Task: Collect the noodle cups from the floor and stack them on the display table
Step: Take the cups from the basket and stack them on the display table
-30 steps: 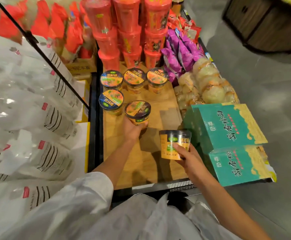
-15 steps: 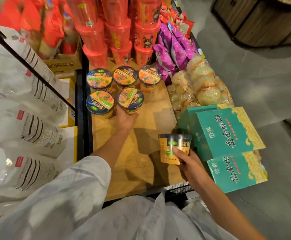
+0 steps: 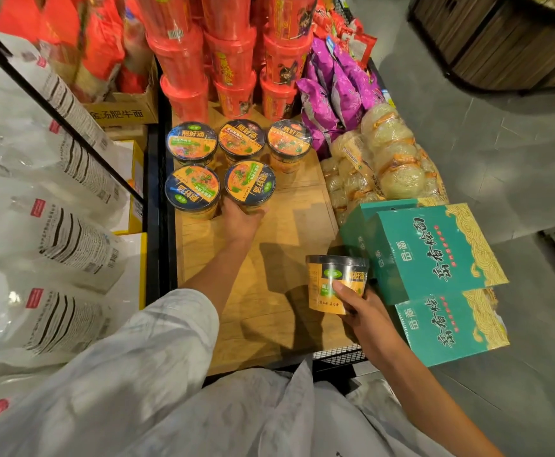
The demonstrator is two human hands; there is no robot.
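The wooden display table (image 3: 289,219) carries the stock. At its back stand tall stacked red noodle tubs (image 3: 233,61), with purple snack packets (image 3: 332,94) to their right. Green cardboard noodle boxes (image 3: 434,249) overhang the table's right edge. In front of the tubs stands a back row of three dark-lidded yellow noodle cups (image 3: 241,140), and one more cup (image 3: 192,190) begins a second row just beside the one I am placing.

My left hand (image 3: 241,221) grips a dark-lidded yellow noodle cup (image 3: 249,184) low on its side, at that second row. My right hand (image 3: 365,311) grasps another yellow noodle cup (image 3: 335,282), held above the table's near right part, close to the green boxes.

Risks, in my judgement: the left cup sits tight against its neighbours, so a careless release could nudge or tip them. The right cup could clip the overhanging boxes as it travels.
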